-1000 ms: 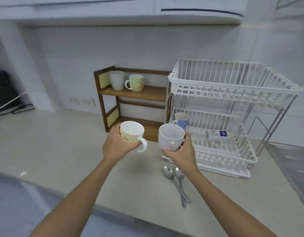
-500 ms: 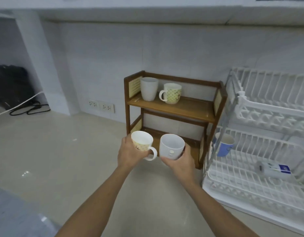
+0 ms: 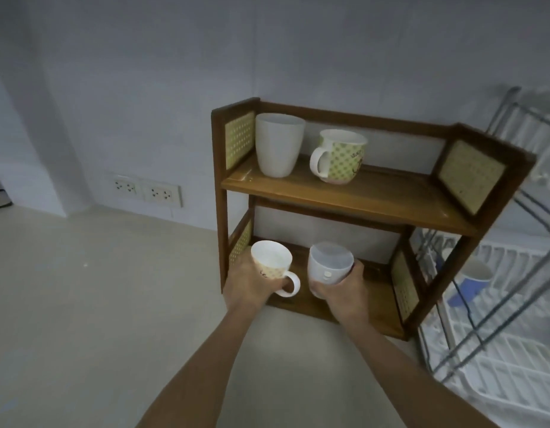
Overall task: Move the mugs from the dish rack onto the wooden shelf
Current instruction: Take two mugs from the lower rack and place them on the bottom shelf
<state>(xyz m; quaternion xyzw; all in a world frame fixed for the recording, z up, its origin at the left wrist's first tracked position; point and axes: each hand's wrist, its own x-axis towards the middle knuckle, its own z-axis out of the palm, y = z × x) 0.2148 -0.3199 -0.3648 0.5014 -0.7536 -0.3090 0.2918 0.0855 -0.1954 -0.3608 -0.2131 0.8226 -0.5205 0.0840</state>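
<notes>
Patterned mug [image 3: 271, 263] in left hand [image 3: 247, 284]; white mug [image 3: 328, 265] in right hand [image 3: 344, 293].

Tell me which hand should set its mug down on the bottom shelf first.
Probably the right hand: its white mug already sits over the lower shelf board. The left hand holds the patterned mug at the shelf's front-left corner.

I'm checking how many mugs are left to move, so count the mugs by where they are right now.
On the wooden shelf top tier: 2, a plain white mug and a green-patterned mug.
In hands: 2, a yellow-patterned mug and a pale grey mug.
In the white dish rack: 1, a blue mug.
Total: 5
</notes>
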